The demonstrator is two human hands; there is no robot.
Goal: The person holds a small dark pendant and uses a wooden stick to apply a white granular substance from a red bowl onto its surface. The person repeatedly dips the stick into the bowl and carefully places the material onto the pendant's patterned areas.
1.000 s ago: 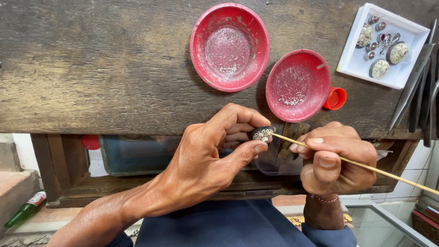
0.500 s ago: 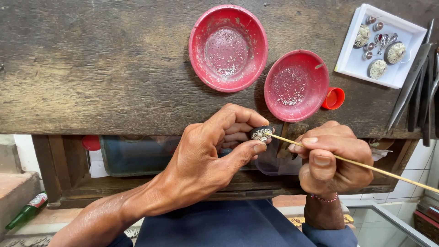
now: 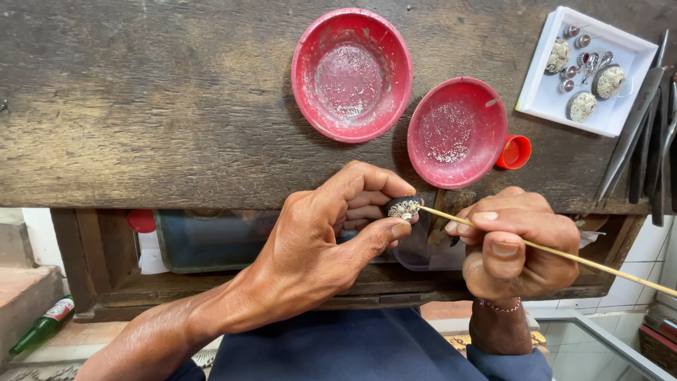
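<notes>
Wood workbench [image 3: 141, 106], dark and worn, above white-tiled wall [image 3: 627, 282].

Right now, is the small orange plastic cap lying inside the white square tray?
No, the small orange plastic cap lies on the wooden bench beside a red bowl, apart from the white square tray.

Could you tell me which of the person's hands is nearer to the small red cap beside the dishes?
The right hand is nearer, just below the small red cap. The left hand, pinching a jewelled piece, sits farther off to the cap's lower left.
</notes>
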